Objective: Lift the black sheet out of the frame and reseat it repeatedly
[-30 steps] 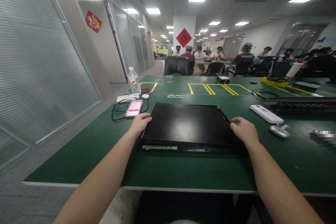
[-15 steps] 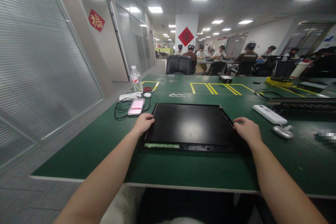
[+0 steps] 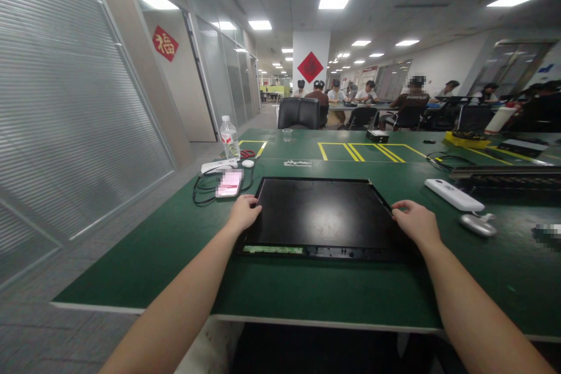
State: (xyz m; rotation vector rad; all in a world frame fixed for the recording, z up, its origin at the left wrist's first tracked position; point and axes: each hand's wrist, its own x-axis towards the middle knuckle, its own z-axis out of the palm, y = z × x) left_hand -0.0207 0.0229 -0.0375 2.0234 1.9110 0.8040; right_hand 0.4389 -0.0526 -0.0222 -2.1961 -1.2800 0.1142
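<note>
A flat black panel (image 3: 322, 216) lies on the green table (image 3: 307, 289) in front of me, with a strip of green circuit board showing along its near edge. My left hand (image 3: 244, 214) curls over the panel's left edge and grips it. My right hand (image 3: 415, 223) has its fingers bent over the panel's right edge and holds it there. Both forearms reach in from the bottom of the view.
A pink phone (image 3: 229, 183), black cables, a white device (image 3: 219, 166) and a water bottle (image 3: 229, 137) sit at the left. A white remote-like unit (image 3: 454, 194) and a silver object (image 3: 478, 225) lie at the right. Several people sit at tables behind.
The panel has settled flatter and slightly farther from me, with both hands still on its side edges. The view has shifted a little.
</note>
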